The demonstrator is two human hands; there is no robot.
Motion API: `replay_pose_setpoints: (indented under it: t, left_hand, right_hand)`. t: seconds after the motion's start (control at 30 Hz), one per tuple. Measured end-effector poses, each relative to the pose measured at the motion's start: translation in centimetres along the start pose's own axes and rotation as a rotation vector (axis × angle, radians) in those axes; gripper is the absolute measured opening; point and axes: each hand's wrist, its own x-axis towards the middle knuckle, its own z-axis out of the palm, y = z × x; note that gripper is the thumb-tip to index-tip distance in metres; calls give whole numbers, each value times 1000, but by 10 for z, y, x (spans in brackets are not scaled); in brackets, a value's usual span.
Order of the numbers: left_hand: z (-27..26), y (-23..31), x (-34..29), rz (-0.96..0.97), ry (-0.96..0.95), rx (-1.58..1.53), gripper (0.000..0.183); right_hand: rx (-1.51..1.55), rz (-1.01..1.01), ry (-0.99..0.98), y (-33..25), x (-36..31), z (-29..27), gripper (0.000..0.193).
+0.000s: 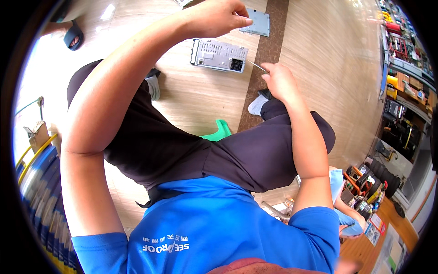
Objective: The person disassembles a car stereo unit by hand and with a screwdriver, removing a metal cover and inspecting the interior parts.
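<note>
Blue shirt fabric (214, 228) fills the bottom of the view closest to the lens, and above it come the dark trousers (205, 150) of the seated person, whose knees spread over a pale wood-look floor (196, 96). Going from the left with the car stereo chassis (218, 55) as the landmark: far left of it lies a dark sandal (73, 35) on a foot at the upper edge, and lower left stands a stack of blue and yellow rings (39, 182). The left hand (219, 18) is raised just above the chassis, its grip closed into a loose fist with the fingertips pinched; whether anything sits in it I cannot tell. The metal chassis itself rests on the floor between the feet, its connector side facing the camera. Just above and right of it lies a flat grey cover plate (255, 22), partly over a dark floor strip (267, 64). Below the chassis a green stool leg (219, 131) shows between the thighs. Right of the chassis, the right hand (279, 80) has its grip closed on a thin metal tool (258, 67), whose tip points at the chassis corner. Far right stand cluttered shelves (401, 68).
</note>
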Motion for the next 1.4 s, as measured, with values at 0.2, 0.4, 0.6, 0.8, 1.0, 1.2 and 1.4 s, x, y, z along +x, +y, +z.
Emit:
replay_pose_setpoints:
  t: [0.2, 0.4, 0.6, 0.8, 1.0, 1.2, 1.4]
  left_hand:
    - [-1, 3, -8, -60, 6, -37, 31]
    - [-2, 0, -17, -99, -129, 148, 35]
    - [3, 2, -25, -60, -272, 449, 43]
    - [8, 0, -29, -52, -282, 517, 45]
    - [8, 7, -29, -93, -320, 550, 46]
    - [8, 10, -29, -107, -341, 560, 45]
    - [10, 6, -29, -102, -342, 550, 46]
  right_hand:
    - [-2, 36, 11, -1, 17, 14, 21]
    - [10, -175, 94, 33, 26, 50, 14]
    - [82, -251, 208, 28, 26, 56, 14]
    - [74, -230, 177, 25, 26, 60, 15]
    - [73, -250, 201, 29, 26, 68, 14]
    - [95, -304, 239, 32, 27, 69, 15]
    - [92, -308, 225, 32, 27, 71, 16]
